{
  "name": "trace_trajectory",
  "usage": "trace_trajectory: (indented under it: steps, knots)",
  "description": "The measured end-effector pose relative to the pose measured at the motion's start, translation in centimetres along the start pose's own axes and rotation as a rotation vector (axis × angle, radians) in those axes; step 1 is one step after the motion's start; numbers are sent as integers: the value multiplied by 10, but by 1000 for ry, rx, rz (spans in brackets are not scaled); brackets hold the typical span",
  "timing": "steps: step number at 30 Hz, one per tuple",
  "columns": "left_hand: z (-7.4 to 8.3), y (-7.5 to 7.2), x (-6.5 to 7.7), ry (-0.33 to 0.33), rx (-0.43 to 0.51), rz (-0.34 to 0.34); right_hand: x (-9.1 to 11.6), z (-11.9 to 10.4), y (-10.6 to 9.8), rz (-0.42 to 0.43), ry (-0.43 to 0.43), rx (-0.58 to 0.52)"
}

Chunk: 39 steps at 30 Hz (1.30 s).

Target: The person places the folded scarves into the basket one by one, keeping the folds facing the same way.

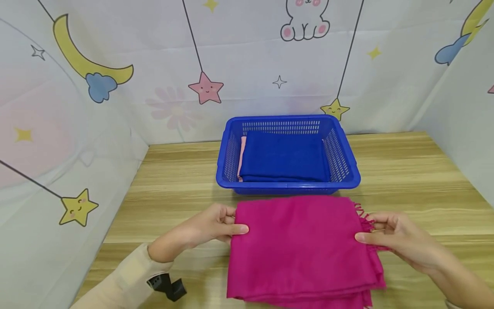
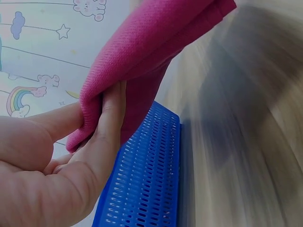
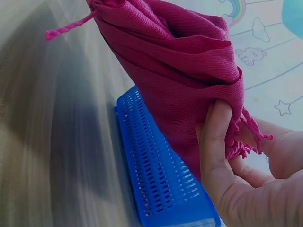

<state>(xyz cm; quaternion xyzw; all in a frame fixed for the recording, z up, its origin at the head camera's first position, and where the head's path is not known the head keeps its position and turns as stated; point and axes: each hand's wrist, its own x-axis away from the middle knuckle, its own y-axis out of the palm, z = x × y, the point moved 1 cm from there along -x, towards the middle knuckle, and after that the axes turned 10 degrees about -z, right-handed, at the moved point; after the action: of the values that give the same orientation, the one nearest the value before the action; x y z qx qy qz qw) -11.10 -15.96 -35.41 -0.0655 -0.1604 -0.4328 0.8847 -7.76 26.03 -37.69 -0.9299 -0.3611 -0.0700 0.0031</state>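
A folded magenta scarf (image 1: 301, 249) with twisted fringe along its right side is held up over the table in the head view. My left hand (image 1: 216, 225) pinches its left edge, thumb on top and fingers beneath. On the fringed right edge, my right hand (image 1: 401, 240) pinches the layers in the same way. The left wrist view shows the scarf (image 2: 128, 52) between the thumb and fingers of the left hand (image 2: 71, 165). In the right wrist view, loose folds of the scarf (image 3: 180, 75) hang beside the right hand (image 3: 236, 175).
Just beyond the scarf stands a blue plastic basket (image 1: 287, 185) with slotted walls. Inside it lie a folded dark blue cloth (image 1: 285, 156) and, partly hidden under that, a pink cloth (image 1: 242, 156). The wood-grain table (image 1: 173, 180) meets a printed curtain (image 1: 247, 56) behind.
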Motion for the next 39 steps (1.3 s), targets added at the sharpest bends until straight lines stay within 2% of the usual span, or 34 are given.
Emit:
trace_trajectory:
  steps: [7, 12, 23, 29, 33, 39]
  knots:
    - [7, -4, 1, 19, -11, 2, -2, -11, -4, 28, 27, 45]
    - [11, -6, -1, 25, -6, -2, -4, -20, -8, 34, 15, 68]
    - [22, -13, -3, 55, -6, -17, -9, -30, -16, -8, -44, 13]
    - [30, -18, -3, 62, -2, -19, -12, -37, -20, 16, -30, 5]
    - [34, -20, -3, 70, 9, -22, -15, -40, -23, -15, -60, -29]
    - [42, -26, -5, 79, 10, -22, -21, -46, -28, 12, -34, -35]
